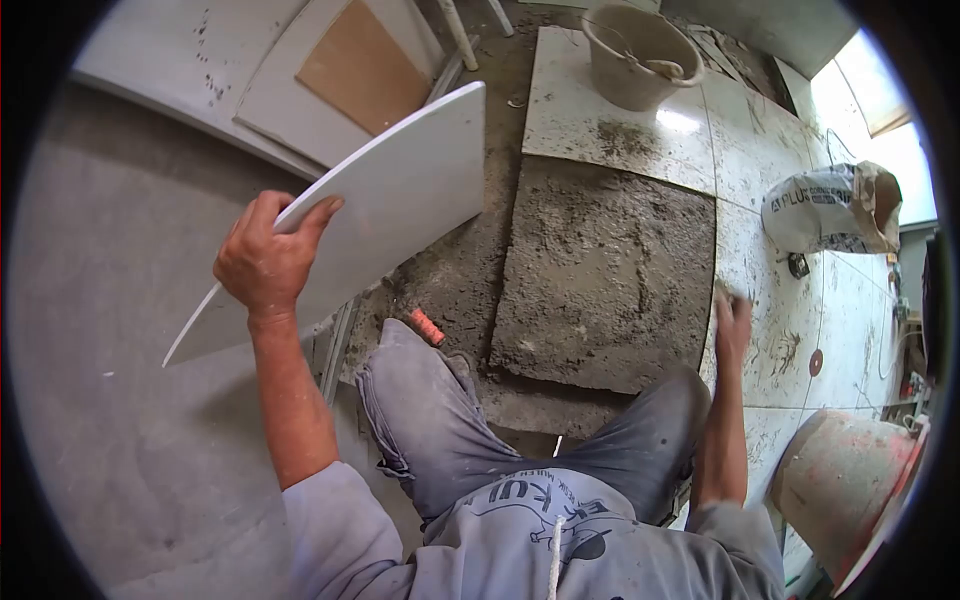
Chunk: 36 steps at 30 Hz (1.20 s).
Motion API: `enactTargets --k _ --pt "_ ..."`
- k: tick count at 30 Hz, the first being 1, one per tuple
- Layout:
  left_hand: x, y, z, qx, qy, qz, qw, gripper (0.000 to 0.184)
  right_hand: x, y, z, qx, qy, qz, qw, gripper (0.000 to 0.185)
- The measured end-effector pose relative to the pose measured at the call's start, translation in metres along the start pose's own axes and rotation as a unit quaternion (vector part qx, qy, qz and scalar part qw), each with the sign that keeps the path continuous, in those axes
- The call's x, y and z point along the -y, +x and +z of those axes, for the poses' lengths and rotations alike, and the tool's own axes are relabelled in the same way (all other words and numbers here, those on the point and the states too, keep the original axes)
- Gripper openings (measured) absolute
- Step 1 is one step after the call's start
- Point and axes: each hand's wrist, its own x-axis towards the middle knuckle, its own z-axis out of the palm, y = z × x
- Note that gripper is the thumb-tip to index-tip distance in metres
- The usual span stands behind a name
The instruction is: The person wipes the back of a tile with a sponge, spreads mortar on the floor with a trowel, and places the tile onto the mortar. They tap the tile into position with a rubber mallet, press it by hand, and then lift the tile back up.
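A large pale tile [400, 190] stands tilted on my left, its upper edge gripped between the thumb and fingers of my left hand [268, 255]. Before my knees lies a square bed of wet grey mortar [610, 275], rough and lumpy. At the mortar's right edge my right hand [733, 320] hangs low over the laid white tiles [760, 260]. Its fingers are bent and blurred, and I cannot make out whether they hold anything. A spool of orange string [427, 326] lies beside my left knee.
A mortar-stained bucket [640, 60] stands on tiles beyond the bed. To the right are an open paper bag [832, 208], a small red disc [816, 362] and a dirty bucket [845, 485]. Boards with a brown panel [365, 68] lean at the upper left.
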Motion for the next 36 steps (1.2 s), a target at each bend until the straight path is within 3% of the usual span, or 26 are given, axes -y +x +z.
enactTargets --k 3,4,5,7,9,11,13,17,18,19,21,23,25,26,28,29,31,33,35,36 --pt "0.006 -0.001 -0.003 -0.009 -0.029 0.002 1.0 0.034 0.183 0.022 0.084 0.133 0.158 -0.176 0.963 0.072" --pt "0.012 -0.002 -0.002 -0.06 -0.076 0.043 0.994 0.034 0.23 0.019 0.108 0.154 0.232 -0.224 0.934 0.078" --pt "0.02 -0.005 -0.002 -0.113 -0.122 0.083 0.982 0.035 0.261 0.014 0.133 0.191 0.257 -0.217 0.922 0.077" --pt "0.044 -0.021 -0.008 -0.097 -0.164 0.078 0.979 0.038 0.293 0.012 0.173 0.229 0.279 -0.211 0.908 0.075" --pt "0.078 -0.039 -0.017 -0.167 -0.125 0.078 0.975 0.039 0.304 0.006 0.211 0.357 0.345 -0.189 0.847 0.066" --pt "0.131 -0.078 -0.03 -0.219 -0.055 -0.023 0.974 0.046 0.318 -0.009 0.209 0.326 0.409 -0.156 0.838 0.056" --pt "0.163 -0.125 -0.025 -0.278 -0.099 -0.175 0.939 0.053 0.317 -0.001 0.214 0.336 0.432 -0.164 0.821 0.05" --pt "0.2 -0.225 0.042 -0.192 -0.248 -0.445 0.839 0.057 0.317 0.002 0.22 0.315 0.384 -0.211 0.842 0.053" --pt "0.211 -0.25 0.069 -0.094 -0.207 -0.467 0.855 0.053 0.309 0.004 0.231 0.31 0.402 -0.221 0.833 0.056" --pt "0.221 -0.269 0.094 0.004 -0.167 -0.481 0.861 0.05 0.305 0.001 0.236 0.306 0.4 -0.223 0.835 0.056" --pt "0.224 -0.289 0.134 0.008 -0.232 -0.477 0.848 0.047 0.294 -0.004 0.238 0.312 0.329 -0.178 0.873 0.059" --pt "0.221 -0.293 0.148 0.018 -0.303 -0.469 0.83 0.044 0.282 -0.011 0.246 0.337 0.312 -0.173 0.871 0.051" --pt "0.221 -0.296 0.15 -0.007 -0.335 -0.403 0.851 0.039 0.266 -0.011 0.256 0.326 0.304 -0.226 0.866 0.045" --pt "0.226 -0.306 0.143 0.021 -0.298 -0.38 0.875 0.037 0.268 -0.016 0.25 0.333 0.336 -0.189 0.86 0.04" --pt "0.211 -0.279 0.131 -0.001 -0.341 -0.437 0.833 0.035 0.278 -0.017 0.246 0.346 0.395 -0.121 0.842 0.043" --pt "0.192 -0.255 0.115 -0.039 -0.412 -0.517 0.75 0.035 0.28 -0.014 0.249 0.359 0.419 -0.09 0.829 0.051" --pt "0.215 -0.267 0.133 -0.064 -0.424 -0.481 0.765 0.041 0.291 -0.011 0.25 0.326 0.451 -0.107 0.824 0.051" --pt "0.216 -0.239 0.129 -0.082 -0.444 -0.489 0.747 0.047 0.304 -0.008 0.24 0.276 0.43 -0.138 0.848 0.053" --pt "0.22 -0.208 0.103 -0.08 -0.425 -0.515 0.74 0.06 0.323 -0.013 0.202 0.243 0.289 -0.122 0.918 0.058" --pt "0.217 -0.184 0.095 -0.07 -0.406 -0.526 0.744 0.067 0.325 -0.011 0.193 0.23 0.288 -0.11 0.923 0.058"
